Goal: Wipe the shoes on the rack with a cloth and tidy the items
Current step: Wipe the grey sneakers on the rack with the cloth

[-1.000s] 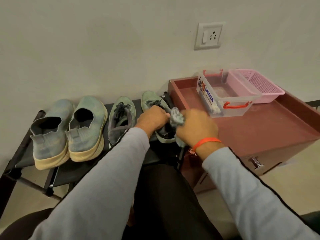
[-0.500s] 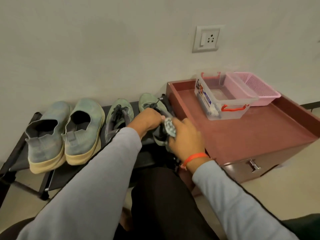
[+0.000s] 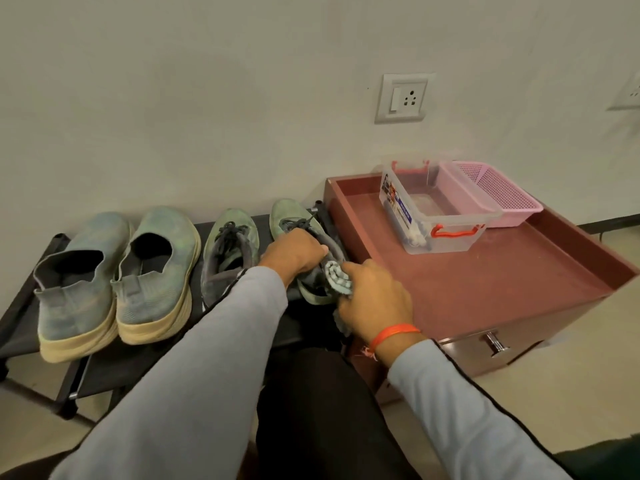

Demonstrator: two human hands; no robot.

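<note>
Wiping step: I have the rightmost green lace-up shoe under both hands at the right end of the black rack.
Left hand grip: my left hand is curled closed over the shoe's collar and laces, steadying it.
Right hand grip: my right hand is closed around the bunched grey cloth, pressing the wad against the shoe's heel side; a tail of cloth hangs below the palm.
Shoe location: it sits beside the red-brown cabinet, touching or nearly touching its wall; I cannot tell which.
Shoe axis: long axis runs front to back on the shelf, toe toward the wall, heel toward me, with the heel looking slightly lifted or tipped.
Neighbours: its mate lies just to the left, then the blue-grey slip-on pair, all toes to the wall.
Risk 1: a hard rub on the heel could slide the shoe off the front edge, since the heel looks close to it.
Risk 2: the hanging cloth tail could snag on the laces or rack frame.
Risk 3: my left forearm crosses over the mate and could nudge it askew.
Risk 4: the toe is hidden from the cloth by my left hand, so I may miss it.
Untouched items: clear plastic box and pink basket on the cabinet top, well apart from my hands.
</note>
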